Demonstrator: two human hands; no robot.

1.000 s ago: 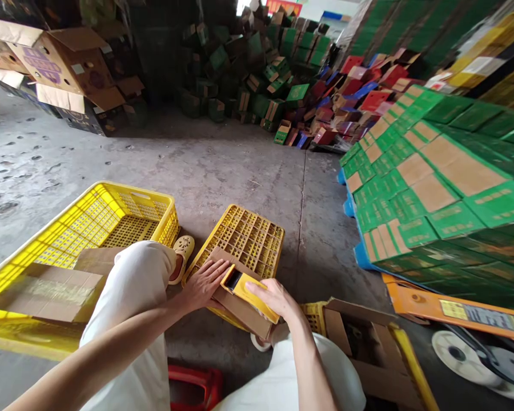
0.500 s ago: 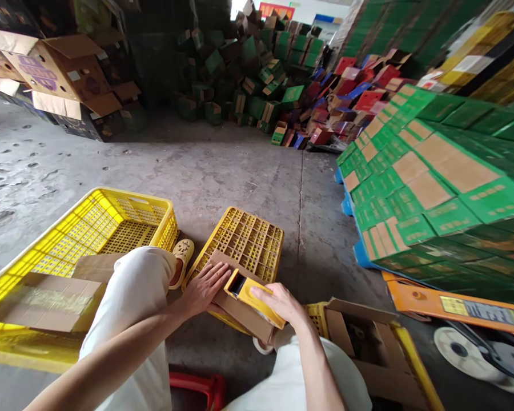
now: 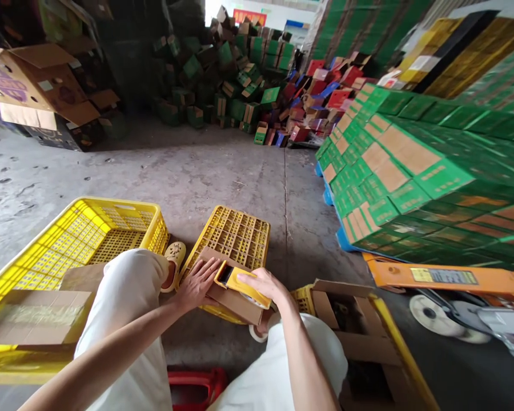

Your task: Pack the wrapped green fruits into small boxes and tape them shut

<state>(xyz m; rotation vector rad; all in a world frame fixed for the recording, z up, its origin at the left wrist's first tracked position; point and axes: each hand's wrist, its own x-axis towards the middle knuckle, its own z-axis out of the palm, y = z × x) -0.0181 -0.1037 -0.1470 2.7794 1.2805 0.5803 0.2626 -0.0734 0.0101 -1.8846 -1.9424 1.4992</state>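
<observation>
A small cardboard box [image 3: 249, 309] lies across the near end of an upturned yellow plastic crate [image 3: 235, 231] in front of me. My left hand [image 3: 198, 281] rests flat on the box's left part, fingers stretched out. In my right hand [image 3: 263, 283] is a yellow tape dispenser [image 3: 240, 281], gripped from above and resting on top of the box. Its dark open end points toward my left fingers. The underside of my right hand's grip is hidden.
At left stands a large yellow crate [image 3: 157, 220] holding a taped cardboard box [image 3: 38, 317]. Open cartons [image 3: 370, 348] sit in a crate at right. Beyond are an orange pallet jack [image 3: 394, 274] and stacked green boxes [image 3: 411, 177]. A red stool [image 3: 216, 379] is below me.
The whole view has shifted, so the scene sits a little further left. Both hands keep their places on the box, with the tape dispenser still held on top.
</observation>
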